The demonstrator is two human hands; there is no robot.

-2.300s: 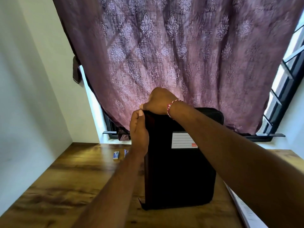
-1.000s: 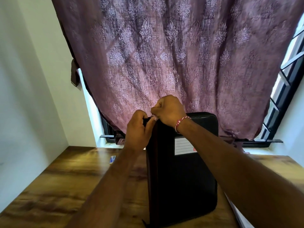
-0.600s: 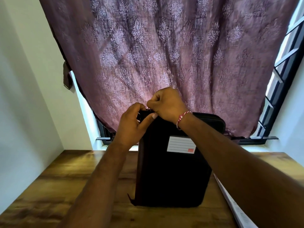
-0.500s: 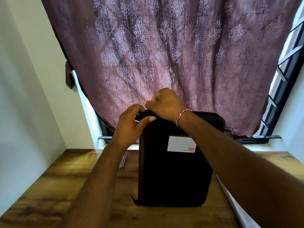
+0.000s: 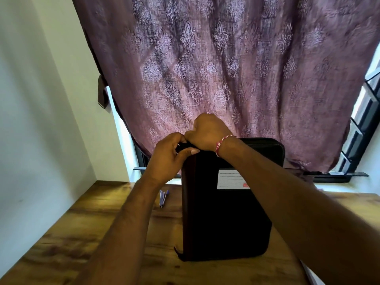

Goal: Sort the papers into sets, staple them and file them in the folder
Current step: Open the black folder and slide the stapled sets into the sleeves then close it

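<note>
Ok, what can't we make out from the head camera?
Head view:
What the fingers pinch at the top corner of the folder: covered by left hand and right hand.
Papers: sliver, cut off bottom right by frame edge and right forearm.
Label: blurred, partly behind forearm.

Black folder [image 5: 224,219]; mauve damask-patterned curtain [image 5: 226,64]; brown woodgrain table [image 5: 86,233].
</note>
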